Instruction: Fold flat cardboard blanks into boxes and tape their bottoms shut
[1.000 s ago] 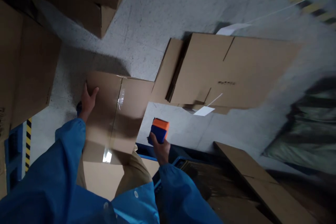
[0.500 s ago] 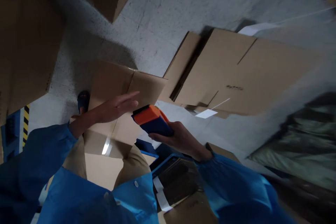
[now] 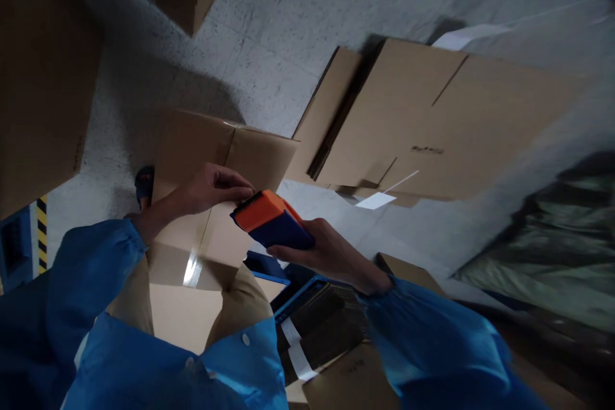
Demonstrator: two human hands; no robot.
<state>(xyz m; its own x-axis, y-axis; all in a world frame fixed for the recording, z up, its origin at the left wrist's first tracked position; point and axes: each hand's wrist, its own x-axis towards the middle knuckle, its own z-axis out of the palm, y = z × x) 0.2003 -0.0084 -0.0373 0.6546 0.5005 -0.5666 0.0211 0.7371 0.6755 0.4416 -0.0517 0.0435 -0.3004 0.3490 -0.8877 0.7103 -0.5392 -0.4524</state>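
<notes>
My right hand (image 3: 331, 251) is wrapped round an orange and blue tape dispenser (image 3: 273, 221), held above a cardboard box (image 3: 196, 147). At the dispenser's black front edge, the thumb and fingers of my left hand (image 3: 211, 189) are pinched together. Whatever lies between those fingertips is too small to make out. The box stands against my legs, with a seam running down its top and a shiny strip of clear tape (image 3: 192, 269) on the near part.
Flattened cartons (image 3: 432, 122) lie stacked on the floor at right, a white paper slip (image 3: 376, 200) beside them. Large boxes (image 3: 43, 90) stand at left. Dark strapped bundles (image 3: 321, 327) sit near my right side, and green sacking (image 3: 557, 250) lies far right.
My left hand has gone from outstretched fingers to a pinch at the dispenser's front edge. The dispenser has shifted slightly left in view, and the whole view has moved a little.
</notes>
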